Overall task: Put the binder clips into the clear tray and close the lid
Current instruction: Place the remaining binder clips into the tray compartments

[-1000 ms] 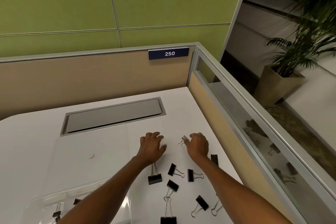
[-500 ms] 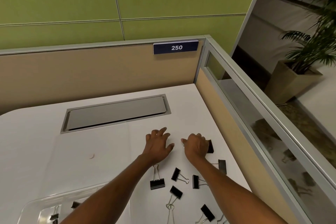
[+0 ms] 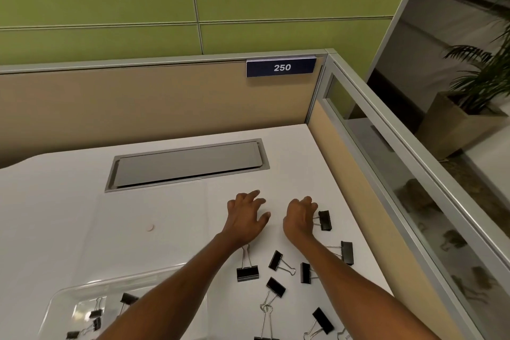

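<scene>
The right hand [image 3: 299, 217] has shifted right, its fingers now curled onto a black binder clip [image 3: 325, 219]; left hand [image 3: 245, 215] rests open (clear tray [image 3: 69, 301] awaits).

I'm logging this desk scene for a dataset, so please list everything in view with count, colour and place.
binder clips on the desk: about eight in view, black with silver wire handles, scattered at the near right; two cut off by the bottom edge
binder clips in the tray: at least four, black
clear tray: one, transparent, bottom left
cable hatch: one, grey, set into the white desk
number plate: one, navy, reads 250, on the beige partition
potted plant: one, green, beyond the glass at right
left hand: open, flat on desk
right hand: fingers curled at the farthest clip
</scene>
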`<state>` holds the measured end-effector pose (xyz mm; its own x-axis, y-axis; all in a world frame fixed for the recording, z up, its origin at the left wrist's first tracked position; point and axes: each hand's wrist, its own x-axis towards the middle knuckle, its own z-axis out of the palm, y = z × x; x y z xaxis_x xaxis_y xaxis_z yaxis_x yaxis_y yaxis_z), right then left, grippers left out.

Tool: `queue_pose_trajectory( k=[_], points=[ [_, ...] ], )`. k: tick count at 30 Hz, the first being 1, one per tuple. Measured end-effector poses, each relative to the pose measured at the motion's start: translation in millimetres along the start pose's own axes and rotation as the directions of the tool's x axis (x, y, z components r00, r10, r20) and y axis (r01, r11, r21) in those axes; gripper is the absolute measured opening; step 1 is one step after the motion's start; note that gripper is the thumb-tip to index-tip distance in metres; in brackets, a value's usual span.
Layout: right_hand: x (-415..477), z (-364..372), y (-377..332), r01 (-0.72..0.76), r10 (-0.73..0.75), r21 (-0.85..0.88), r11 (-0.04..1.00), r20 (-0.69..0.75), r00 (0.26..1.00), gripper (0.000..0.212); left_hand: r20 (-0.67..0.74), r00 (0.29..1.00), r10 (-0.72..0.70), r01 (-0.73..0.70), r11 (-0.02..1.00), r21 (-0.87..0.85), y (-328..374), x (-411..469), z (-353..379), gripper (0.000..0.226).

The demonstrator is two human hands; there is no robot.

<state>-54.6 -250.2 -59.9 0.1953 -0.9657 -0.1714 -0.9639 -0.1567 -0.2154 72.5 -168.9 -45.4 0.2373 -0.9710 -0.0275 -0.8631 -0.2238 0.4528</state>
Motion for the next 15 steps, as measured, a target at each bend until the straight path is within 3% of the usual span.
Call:
queue_pose_trajectory(
  k=[5,8,12,15],
  points=[
    [-4.9,-0.2,-2.6,0.025,-0.023,0.074,0.997,-0.029,0.999,0.016,-0.024,1.000,-0.013,0.013,1.000,-0.018,-4.7,-6.6,-8.1,0.045],
    [-7.8,-0.6,-4.6,0.012,0.008,0.290,0.957,-0.068,0.998,0.017,-0.044,0.999,-0.028,0.027,0.999,-0.038,-9.1,-14.8,-14.8,0.046],
    [-21.6,-11.2,-14.8,-0.096,0.071,0.683,0.724,0.065,0.995,0.023,-0.072,0.996,-0.053,0.048,0.997,-0.066,-20.2,-33.9,-24.9,0.064],
    [-41.3,-21.6,-23.8,-0.182,0.049,0.831,0.526,0.184,0.982,0.023,-0.094,0.992,-0.082,0.074,0.993,-0.087,-32.0,-51.8,-31.8,0.078]
  ],
)
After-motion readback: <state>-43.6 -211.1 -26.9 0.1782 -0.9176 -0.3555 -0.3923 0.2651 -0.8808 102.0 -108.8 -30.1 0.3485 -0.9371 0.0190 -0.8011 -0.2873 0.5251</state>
